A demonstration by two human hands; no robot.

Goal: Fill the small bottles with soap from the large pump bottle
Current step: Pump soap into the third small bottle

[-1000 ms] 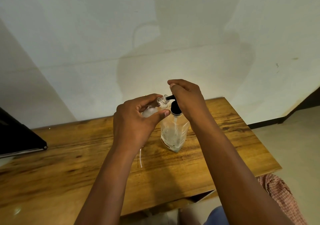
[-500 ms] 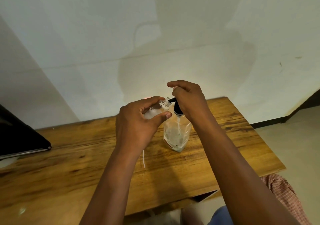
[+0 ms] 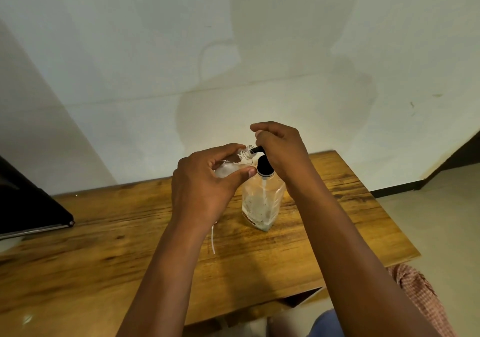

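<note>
The large pump bottle (image 3: 261,201) stands upright on the wooden table (image 3: 104,246), toward its far right part, so that it needs no holding and its pump can be driven straight down. Its clear body shows soap only in the lower portion, with the dip tube running down the middle. The left hand (image 3: 205,181) holds a small bottle (image 3: 233,164) tilted on its side above the table, just left of the pump, with its open neck turned right to meet the black spout (image 3: 257,149); the tilt seems chosen so the nozzle reaches into the mouth and nothing spills on the wood. The thumb lies along the near side of the small bottle and the fingers curl over its far side, a firm clasp around the body. The right hand (image 3: 280,149) comes in from the near right, forearm sloping up across the table edge, wrist bent so the hand arches over the pump head; its fingers are curled down over the top of the pump and seem to press it, though the contact itself is hidden beneath the hand. A thin white tube (image 3: 213,240) lies on the table below the left wrist, and a dark flat object (image 3: 31,207) sits at the far left edge.
</note>
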